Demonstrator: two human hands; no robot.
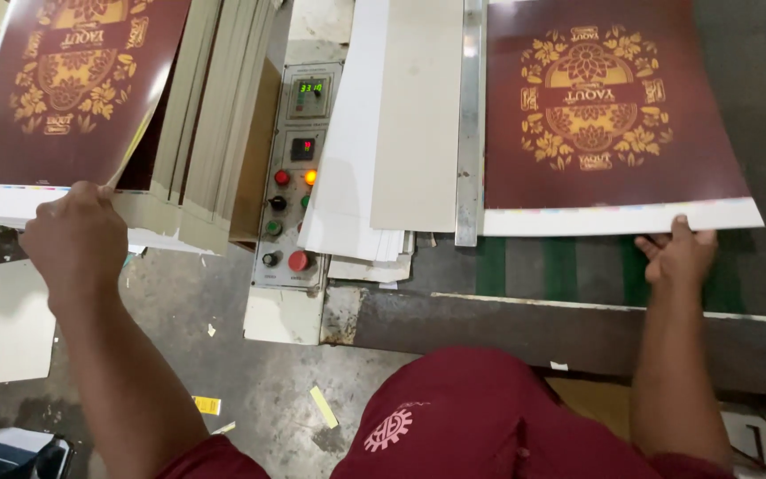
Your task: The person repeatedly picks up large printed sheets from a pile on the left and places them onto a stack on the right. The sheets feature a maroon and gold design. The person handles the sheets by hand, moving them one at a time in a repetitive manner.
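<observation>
L hand (74, 238) pinches the near edge of the top sheet (64, 89) on the stack (192, 133), left of the control panel (294, 177); fingers closed on it, corner lifted a bit. R hand (677, 257) grips the near white margin of a 2nd maroon sheet (609, 124) w/ gold print, lying flat on the machine bed (578, 266) right of the panel, beside the metal guide (470, 124). White boards (383, 133) lie btw panel and guide. Paper scraps (323, 406) on the floor below the panel.
</observation>
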